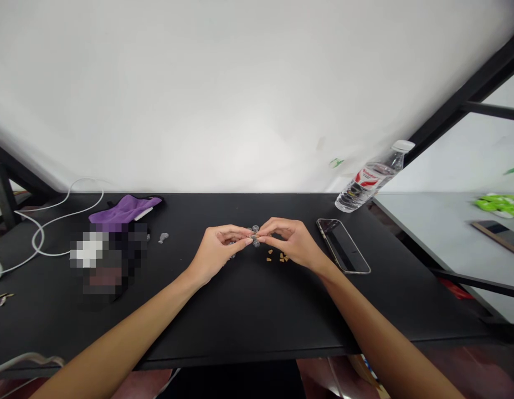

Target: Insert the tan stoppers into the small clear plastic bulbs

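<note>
Small piece [253, 236], one: held at the fingertips above the middle of the black worktop [240, 318]; exact form too small to tell.

Left hand [215, 246]: thumb and forefinger pinching the piece from the left.

Right hand [296, 241]: thumb and forefinger pinching the same piece from the right, fingertips near those of the left.

Clear rounded pieces [256, 243], several: close about the fingertips; whether held or lying on the worktop, cannot tell. More show partly beneath the left hand.

Tan bits [282, 257], a loose group: on the worktop, just beside the right hand.

Phone [344, 246], dark screen, pale edge: flat, right of the right hand.

Bottle [369, 180], clear, white cap, red-and-white label: back right, near the wall [240, 100].

Clear piece [163, 238], single: well left of the left hand.

Purple cloth [126, 210]: back left, behind a pixelated patch.

White cable [43, 235]: looped, far left.
</note>
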Tool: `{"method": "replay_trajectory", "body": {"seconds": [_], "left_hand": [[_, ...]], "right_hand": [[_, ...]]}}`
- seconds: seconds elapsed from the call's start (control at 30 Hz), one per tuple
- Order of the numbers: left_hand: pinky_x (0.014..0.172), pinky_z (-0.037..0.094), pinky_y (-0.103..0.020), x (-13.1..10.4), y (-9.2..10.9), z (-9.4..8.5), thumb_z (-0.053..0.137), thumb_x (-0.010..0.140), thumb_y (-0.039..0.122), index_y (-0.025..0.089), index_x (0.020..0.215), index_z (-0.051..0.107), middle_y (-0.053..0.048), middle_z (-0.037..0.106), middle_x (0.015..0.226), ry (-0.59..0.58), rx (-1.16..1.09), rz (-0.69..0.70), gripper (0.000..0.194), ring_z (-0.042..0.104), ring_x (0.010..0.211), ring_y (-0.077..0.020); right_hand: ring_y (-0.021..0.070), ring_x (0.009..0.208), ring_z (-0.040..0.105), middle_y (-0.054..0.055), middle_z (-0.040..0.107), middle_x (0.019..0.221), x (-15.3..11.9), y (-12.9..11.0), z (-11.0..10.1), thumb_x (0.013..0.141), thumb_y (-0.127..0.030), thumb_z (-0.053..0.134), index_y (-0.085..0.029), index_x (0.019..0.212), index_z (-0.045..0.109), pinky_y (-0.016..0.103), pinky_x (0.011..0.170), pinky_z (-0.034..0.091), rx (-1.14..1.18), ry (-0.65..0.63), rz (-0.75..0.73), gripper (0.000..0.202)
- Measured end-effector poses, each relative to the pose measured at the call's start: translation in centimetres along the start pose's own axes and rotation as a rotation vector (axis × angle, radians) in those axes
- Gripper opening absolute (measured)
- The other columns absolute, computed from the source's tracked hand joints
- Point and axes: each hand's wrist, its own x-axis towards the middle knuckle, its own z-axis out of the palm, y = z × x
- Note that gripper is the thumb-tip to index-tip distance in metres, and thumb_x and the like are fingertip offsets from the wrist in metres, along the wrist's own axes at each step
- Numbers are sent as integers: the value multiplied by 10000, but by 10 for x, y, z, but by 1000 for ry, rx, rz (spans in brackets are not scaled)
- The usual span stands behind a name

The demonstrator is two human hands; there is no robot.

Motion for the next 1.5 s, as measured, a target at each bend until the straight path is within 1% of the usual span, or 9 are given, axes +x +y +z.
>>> {"method": "replay_trajectory", "body": {"seconds": [0.13, 0.3, 0.63, 0.8, 0.9, 1.0, 1.17, 1.33, 1.5], "left_hand": [[983, 593, -426, 0, -1, -1, 870, 778, 326, 185, 975, 823, -95, 806, 1065, 3, -33, -17, 246, 760, 1027, -275], [984, 598, -406, -1, -2, 3, 878, 765, 300, 159, 918, 816, -98, 803, 1041, 12, -96, 14, 218, 763, 1015, -261], [909, 591, -356, -2, -5, 5, 837, 810, 296, 151, 911, 799, -96, 781, 1028, 28, -9, 88, 181, 745, 969, -234], [860, 564, -322, 5, -5, -5, 820, 819, 237, 185, 1101, 759, -58, 726, 1000, -1, 190, 174, 293, 685, 884, -177], [742, 519, -291, 11, -4, -18, 782, 842, 178, 205, 1065, 763, -36, 659, 965, 41, 459, 289, 225, 599, 786, -146], [699, 476, -283, 14, -5, -30, 702, 903, 140, 220, 1032, 763, -27, 643, 948, 43, 708, 321, 163, 554, 756, -142], [853, 494, -337, 14, -12, -33, 666, 957, 203, 204, 1046, 756, -42, 653, 983, -60, 859, 302, 127, 603, 942, -197], [921, 487, -379, 13, -13, -26, 657, 976, 245, 191, 1063, 758, -45, 671, 981, -106, 925, 317, 144, 579, 974, -220], [989, 473, -404, 12, -10, -22, 654, 984, 277, 181, 1050, 761, -43, 682, 971, -98, 928, 364, 158, 577, 954, -215]], "right_hand": [[221, 882, 710, 75, 750, 932, 0, 0, 2, 884, -357, 783, -226, 893, 808, 381, 830, 569, -26, 23, -47, 133], [214, 860, 699, 59, 723, 880, 2, 6, 8, 851, -400, 809, -206, 829, 775, 363, 818, 570, 87, 68, 29, 198], [190, 831, 678, 41, 688, 864, 2, 10, 9, 862, -384, 800, -181, 871, 748, 332, 795, 551, 140, 23, 77, 210], [208, 875, 675, 59, 707, 915, 2, 7, 5, 886, -399, 774, -190, 908, 751, 349, 822, 548, 11, 22, 46, 212], [197, 851, 650, 62, 701, 949, 2, 7, 2, 906, -386, 753, -200, 904, 756, 347, 798, 537, -105, -14, 10, 187], [189, 860, 633, 56, 675, 988, 1, 7, 2, 919, -357, 740, -213, 909, 765, 346, 805, 534, -201, -71, -18, 146], [195, 898, 631, 61, 596, 1046, -3, 6, 7, 946, -361, 702, -223, 928, 751, 324, 729, 577, -260, -173, 23, 149], [229, 1059, 588, 58, 570, 1061, -4, 5, 7, 937, -310, 721, -236, 924, 747, 368, 883, 547, -386, -204, -4, 79], [216, 1035, 576, 51, 596, 1007, -1, 2, -1, 949, -278, 710, -225, 944, 744, 364, 947, 467, -458, -162, -46, 63]]}}
